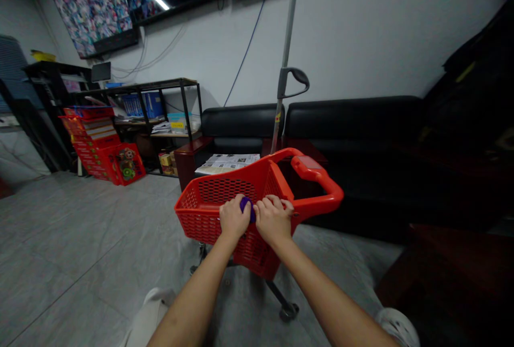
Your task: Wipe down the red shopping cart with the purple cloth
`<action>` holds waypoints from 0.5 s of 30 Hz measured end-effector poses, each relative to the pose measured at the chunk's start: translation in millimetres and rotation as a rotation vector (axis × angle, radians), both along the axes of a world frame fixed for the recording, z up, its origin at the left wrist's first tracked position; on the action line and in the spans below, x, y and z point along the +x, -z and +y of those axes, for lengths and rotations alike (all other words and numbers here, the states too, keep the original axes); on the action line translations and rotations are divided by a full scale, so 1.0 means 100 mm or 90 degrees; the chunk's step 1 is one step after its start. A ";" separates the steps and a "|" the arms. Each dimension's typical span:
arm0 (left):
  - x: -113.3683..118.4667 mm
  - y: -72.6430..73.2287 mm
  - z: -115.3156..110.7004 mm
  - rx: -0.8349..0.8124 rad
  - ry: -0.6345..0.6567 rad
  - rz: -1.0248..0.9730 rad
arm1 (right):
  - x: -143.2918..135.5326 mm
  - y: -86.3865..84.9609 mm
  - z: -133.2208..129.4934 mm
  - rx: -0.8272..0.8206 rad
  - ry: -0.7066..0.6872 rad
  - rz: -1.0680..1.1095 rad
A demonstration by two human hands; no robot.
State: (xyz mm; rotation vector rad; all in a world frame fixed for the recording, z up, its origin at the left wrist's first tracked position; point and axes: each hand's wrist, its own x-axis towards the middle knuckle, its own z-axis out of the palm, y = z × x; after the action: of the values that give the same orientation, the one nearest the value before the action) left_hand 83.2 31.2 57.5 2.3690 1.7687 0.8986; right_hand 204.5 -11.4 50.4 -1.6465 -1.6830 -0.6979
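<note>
A small red plastic shopping cart [204, 224] with perforated basket walls stands upright in front of me, its handle to the right. My left hand [234, 218] is closed at the near side rim, around a small purple item [248, 209] that looks soft, perhaps cloth. Close beside it, my right hand [275, 219] has its fingers curled over the same rim, with its index side against the purple item. What lies under the right fingers is hidden. Most of the purple item is covered by my hands.
Behind the cart are black sofas [353, 122], with newspapers [228, 162] on one seat. A grey pole [289, 25] with a handle rises behind the cart. Stacked red crates [94, 149] and a shelf [176, 87] stand at left. Screens [94, 9] hang above. My shoes flank the cart.
</note>
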 end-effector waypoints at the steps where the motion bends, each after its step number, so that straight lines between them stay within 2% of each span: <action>1: 0.04 0.00 -0.01 0.005 0.005 -0.005 | 0.01 -0.01 -0.01 -0.008 -0.002 -0.005; 6: 0.00 0.03 0.01 0.005 0.028 -0.003 | 0.14 -0.10 -0.16 -0.052 -0.012 -0.078; 9: -0.11 0.05 0.04 0.008 0.034 -0.008 | 0.27 -0.19 -0.29 -0.021 0.042 -0.073; 11: -0.17 0.06 0.05 0.015 0.027 -0.017 | 0.34 -0.23 -0.36 -0.009 0.058 -0.081; 15: -0.18 0.04 0.02 0.011 -0.014 -0.031 | 0.37 -0.24 -0.40 -0.012 0.027 -0.095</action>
State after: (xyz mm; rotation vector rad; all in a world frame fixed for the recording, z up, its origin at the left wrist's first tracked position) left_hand 64.9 33.2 53.2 2.3216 1.7807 0.9700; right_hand 241.8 -51.2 74.6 -1.6836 -1.7666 -0.8467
